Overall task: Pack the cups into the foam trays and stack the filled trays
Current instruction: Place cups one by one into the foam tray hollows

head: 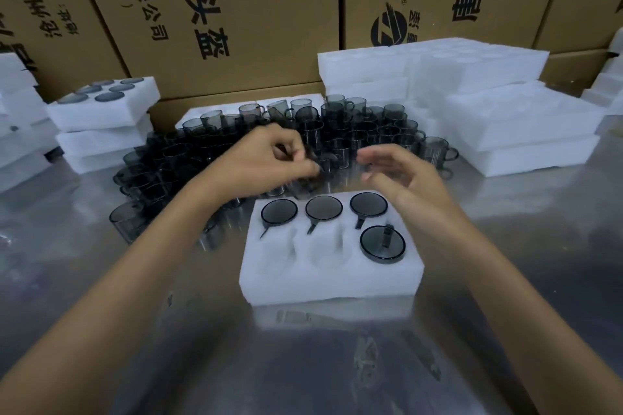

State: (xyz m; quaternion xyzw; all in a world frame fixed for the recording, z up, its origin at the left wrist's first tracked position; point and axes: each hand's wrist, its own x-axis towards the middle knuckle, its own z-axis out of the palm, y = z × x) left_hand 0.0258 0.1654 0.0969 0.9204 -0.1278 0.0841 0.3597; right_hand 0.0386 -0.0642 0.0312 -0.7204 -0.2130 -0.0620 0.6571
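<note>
Fingers of the left hand (269, 158) curl among dark see-through glass cups (340, 131); whether they hold one is unclear. The right hand (401, 175) is wide open above the white foam tray (323, 283).

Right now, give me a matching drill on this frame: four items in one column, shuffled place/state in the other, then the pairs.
Items:
1. left hand
2. right hand
3. foam tray in front
4. filled tray stack

Places/states:
A. four smoky cups seated, two pockets bare
B. far left of the steel table, cup bottoms showing on top
C. fingers curled in at the loose cup pile, blurred; whether it holds a cup is unclear
D. fingers relaxed, holding nothing, above the tray's far edge

Pairs: 1-C, 2-D, 3-A, 4-B
</note>
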